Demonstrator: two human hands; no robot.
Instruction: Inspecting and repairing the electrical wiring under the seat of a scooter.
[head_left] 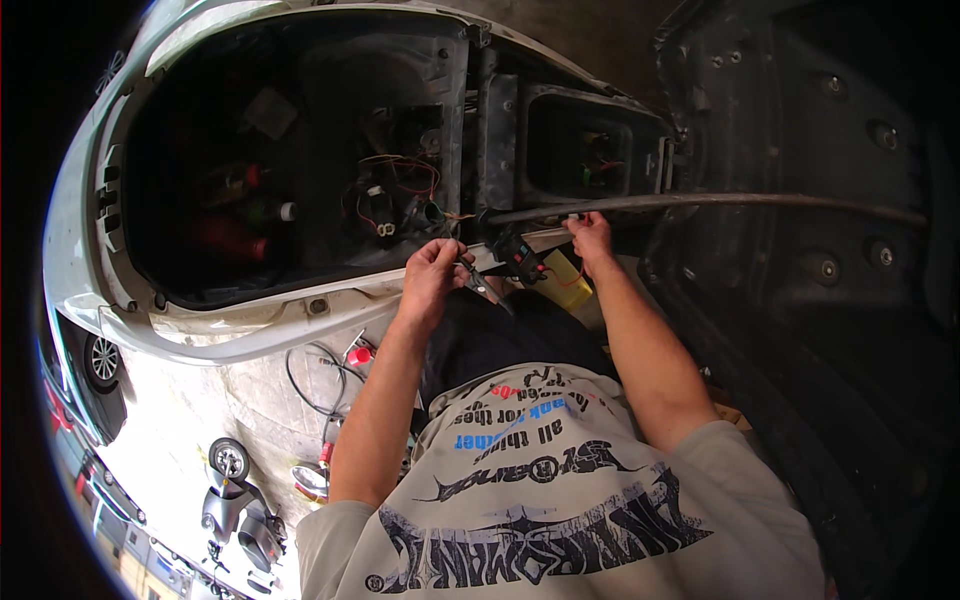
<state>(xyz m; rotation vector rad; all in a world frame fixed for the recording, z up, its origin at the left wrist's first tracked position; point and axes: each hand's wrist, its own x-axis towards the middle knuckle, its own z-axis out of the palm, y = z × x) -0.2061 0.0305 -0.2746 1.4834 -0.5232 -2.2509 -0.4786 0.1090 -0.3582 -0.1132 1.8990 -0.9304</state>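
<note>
My left hand (434, 278) is closed at the near rim of an open scooter storage compartment (330, 293), its fingers pinched round a dark, slender tool (482, 287) that points down to the right. Whether it is pliers is too small to tell. Farther right, my right hand (592, 240) pinches the end of a thin red test lead (582, 277) just below a long dark bar. Between both hands a black handheld meter (520, 254) with coloured buttons rests at the rim. Loose wires (405, 162) and a pale connector (385, 230) lie inside the compartment, left of the hands.
Several bottles (262, 212) lie in the compartment's dark left part. A smaller bin (578, 140) sits to its right. The raised black seat underside (800, 190) fills the right. A yellow item (568, 285) is below the meter; cables (320, 375) and a parked scooter (240, 515) are lower left.
</note>
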